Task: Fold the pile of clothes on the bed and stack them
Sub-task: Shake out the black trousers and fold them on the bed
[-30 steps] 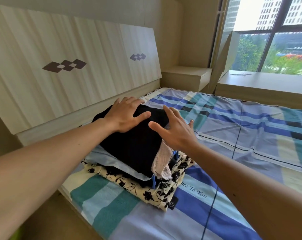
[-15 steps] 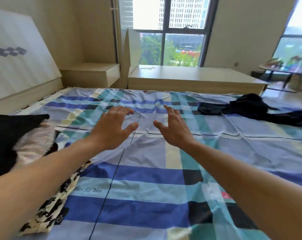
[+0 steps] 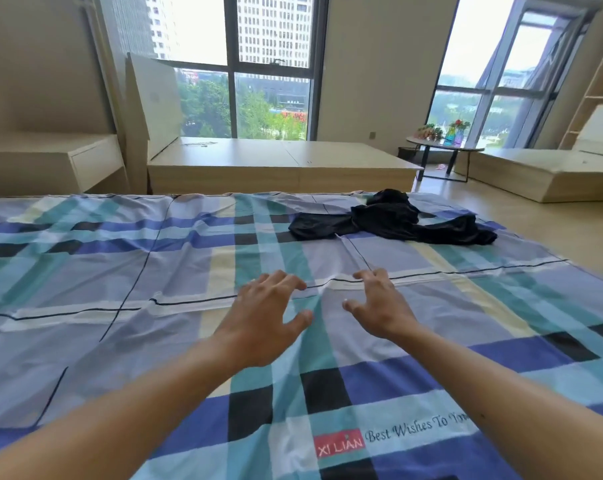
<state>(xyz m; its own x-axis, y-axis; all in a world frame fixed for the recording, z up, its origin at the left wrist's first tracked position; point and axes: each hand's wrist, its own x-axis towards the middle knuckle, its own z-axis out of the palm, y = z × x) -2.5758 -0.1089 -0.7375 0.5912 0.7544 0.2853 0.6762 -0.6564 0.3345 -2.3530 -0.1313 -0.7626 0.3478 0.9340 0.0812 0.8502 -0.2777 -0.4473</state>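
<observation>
The black garment (image 3: pixel 393 220) lies crumpled near the far edge of the bed (image 3: pixel 120 271), toward its right corner. Its long axis runs along that edge, ends pointing left and right. Your left hand (image 3: pixel 268 317) and right hand (image 3: pixel 379 306) hover over the bed's middle, fingers spread, loosely bent, holding nothing. The folded stack seen half a second ago at the bed's left is now out of view.
</observation>
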